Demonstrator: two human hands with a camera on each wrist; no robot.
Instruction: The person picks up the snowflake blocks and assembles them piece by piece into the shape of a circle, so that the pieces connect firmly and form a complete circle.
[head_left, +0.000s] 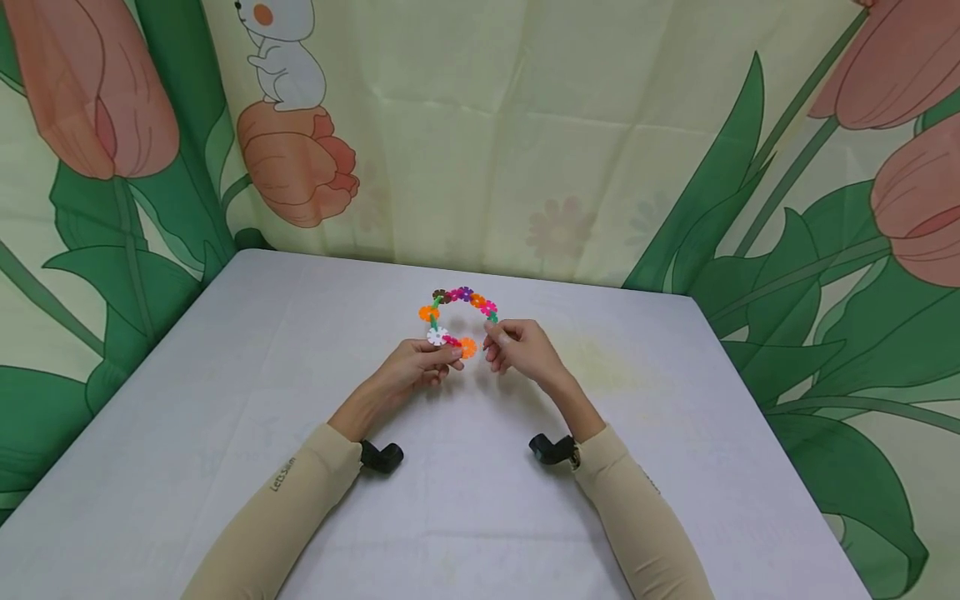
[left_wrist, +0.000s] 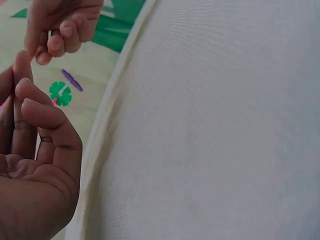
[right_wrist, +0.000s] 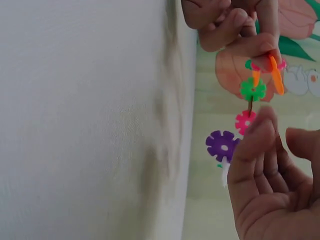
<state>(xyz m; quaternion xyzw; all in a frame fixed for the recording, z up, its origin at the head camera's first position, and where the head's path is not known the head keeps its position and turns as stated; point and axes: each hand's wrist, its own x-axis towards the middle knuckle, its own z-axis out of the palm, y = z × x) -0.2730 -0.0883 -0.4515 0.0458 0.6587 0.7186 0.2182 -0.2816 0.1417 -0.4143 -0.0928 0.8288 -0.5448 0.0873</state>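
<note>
A chain of flower-shaped plastic discs [head_left: 467,294] in many colours curves above the white table into an almost closed ring. My left hand [head_left: 411,367] pinches it near one end, beside an orange disc [head_left: 468,348]. At the other end, by a teal disc [head_left: 492,317], the fingers of my right hand [head_left: 528,350] grip the chain. A narrow gap separates the two hands. In the right wrist view a purple disc [right_wrist: 223,146] and a green disc [right_wrist: 253,89] show between the hands. The left wrist view shows another green disc [left_wrist: 60,93]; fingers hide both gripped spots.
A white cloth covers the table [head_left: 465,517]. Behind it hangs a pale curtain [head_left: 465,142] printed with tulips and a white animal. Black wrist cameras sit at both cuffs, the left camera [head_left: 382,457] and the right camera [head_left: 551,450].
</note>
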